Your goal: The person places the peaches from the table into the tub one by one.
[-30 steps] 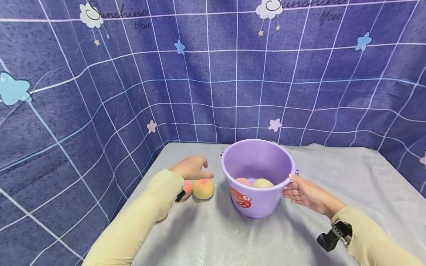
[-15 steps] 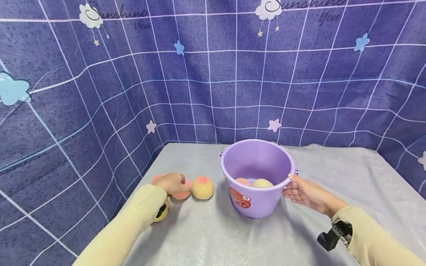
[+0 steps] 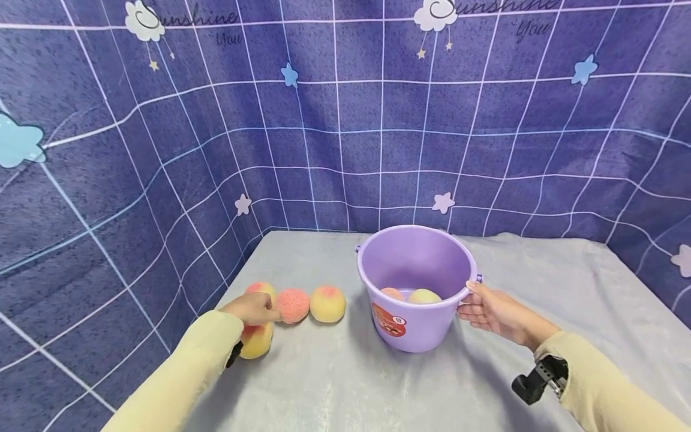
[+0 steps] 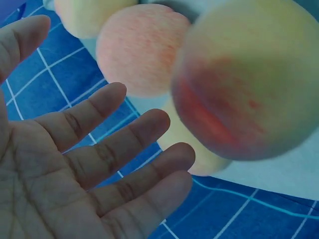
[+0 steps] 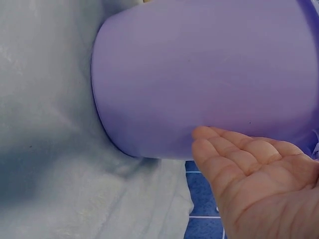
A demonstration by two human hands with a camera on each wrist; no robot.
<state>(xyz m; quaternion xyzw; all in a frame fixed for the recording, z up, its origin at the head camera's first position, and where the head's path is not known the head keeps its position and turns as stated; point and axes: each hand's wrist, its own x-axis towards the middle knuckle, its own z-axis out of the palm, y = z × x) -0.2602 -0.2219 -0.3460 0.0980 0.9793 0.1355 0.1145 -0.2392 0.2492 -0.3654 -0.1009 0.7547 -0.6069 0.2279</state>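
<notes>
My left hand (image 3: 251, 309) hovers over a group of peaches at the table's left, holding none; in the left wrist view its fingers (image 4: 119, 144) are spread and relaxed. Near it lie a yellow-red peach (image 3: 256, 342), another peach (image 3: 263, 289) partly behind the hand, a pink peach (image 3: 293, 306) and a yellow peach (image 3: 327, 304). A purple bucket (image 3: 415, 330) stands upright, with a pinkish peach (image 3: 393, 294) and a pale yellow peach (image 3: 424, 296) inside. My right hand (image 3: 499, 315) holds the bucket's right rim, thumb on top and fingers along the outer wall.
A grey cloth (image 3: 345, 384) covers the table. Behind it and on the left hangs a blue grid-patterned curtain (image 3: 324, 150). Small handle lugs (image 3: 479, 278) stick out at the bucket's rim.
My left hand has moved left and toward me, from beside the yellow peach, past the pink one, to the left-hand peaches. The right hand and bucket have stayed in place.
</notes>
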